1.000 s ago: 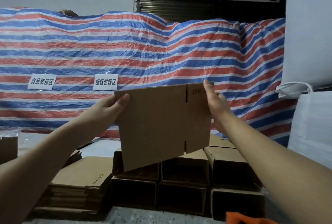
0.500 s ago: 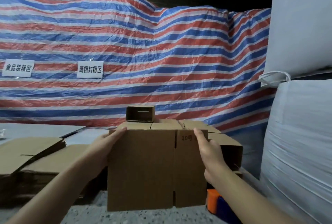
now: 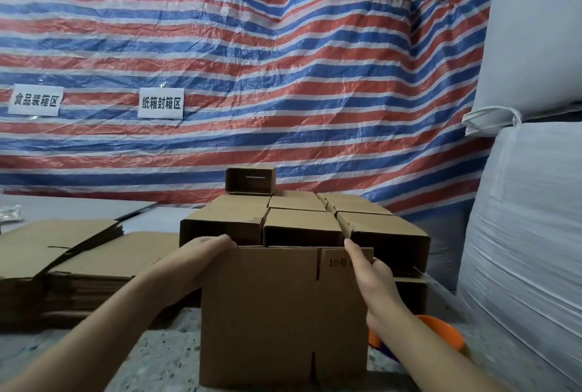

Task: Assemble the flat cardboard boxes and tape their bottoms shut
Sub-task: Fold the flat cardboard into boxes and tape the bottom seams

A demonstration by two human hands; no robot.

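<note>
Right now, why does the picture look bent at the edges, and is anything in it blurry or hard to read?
In the head view, the wide-angle lens bows the striped tarp and stretches both forearms at the bottom corners; lighting is dim and even, with dark shadow inside the assembled boxes; the right hand half covers the print on the flat box, and the orange object by it is soft.

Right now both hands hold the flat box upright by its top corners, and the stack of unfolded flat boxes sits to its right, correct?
Not quite: the stack of flat boxes lies to the left of the held flat box, as the head view shows. To its right are white sacks. The rest stands: the left hand and right hand hold it upright by its top corners.
</note>
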